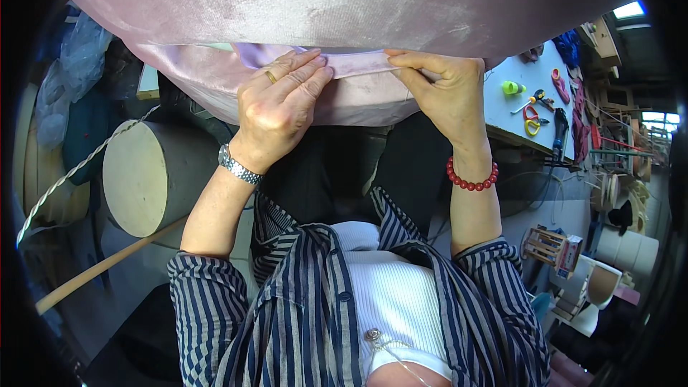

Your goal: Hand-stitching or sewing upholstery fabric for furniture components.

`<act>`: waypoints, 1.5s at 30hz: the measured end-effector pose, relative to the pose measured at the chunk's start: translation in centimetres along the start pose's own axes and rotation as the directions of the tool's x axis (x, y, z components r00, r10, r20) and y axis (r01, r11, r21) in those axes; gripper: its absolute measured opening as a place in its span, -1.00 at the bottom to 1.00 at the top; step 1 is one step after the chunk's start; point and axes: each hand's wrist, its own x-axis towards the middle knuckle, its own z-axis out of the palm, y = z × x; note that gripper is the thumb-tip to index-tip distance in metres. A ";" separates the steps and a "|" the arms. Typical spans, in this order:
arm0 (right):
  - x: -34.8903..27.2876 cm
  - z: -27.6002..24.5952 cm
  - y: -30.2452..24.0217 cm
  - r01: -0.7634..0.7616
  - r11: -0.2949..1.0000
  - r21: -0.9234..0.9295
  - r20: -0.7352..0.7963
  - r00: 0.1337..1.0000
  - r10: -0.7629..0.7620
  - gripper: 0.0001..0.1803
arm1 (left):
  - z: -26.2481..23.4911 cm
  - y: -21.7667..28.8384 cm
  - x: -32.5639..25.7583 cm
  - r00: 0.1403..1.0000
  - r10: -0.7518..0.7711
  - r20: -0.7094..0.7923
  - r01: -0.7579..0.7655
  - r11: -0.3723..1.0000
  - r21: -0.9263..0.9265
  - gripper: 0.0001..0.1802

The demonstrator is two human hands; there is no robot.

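A large piece of shiny pale pink velvet fabric [301,0] fills the top of the head view, stretched over a bulky form. Along its near side runs a long slit, with a folded strip of the same cloth below it. My left hand [279,100], with a ring and a metal watch, presses its fingers together on the strip's edge, left of the middle. Thumb and forefinger of my right hand [448,93] pinch the same edge farther right. A lilac lining [258,54] shows inside the slit beside my left fingers.
On the right, a white table [505,118] bears a green spool [512,87], scissors [531,118] with red and yellow handles and a black tool [560,132]. A large drum [136,179] stands at left, near a twisted cord [79,172] and a wooden pole [107,265].
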 end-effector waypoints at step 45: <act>0.1 0.8 0.7 0.186 0.982 -0.017 -0.110 0.976 -0.187 -0.92 | -0.2 0.7 0.7 0.998 -0.004 0.055 -0.007 0.977 0.213 -0.66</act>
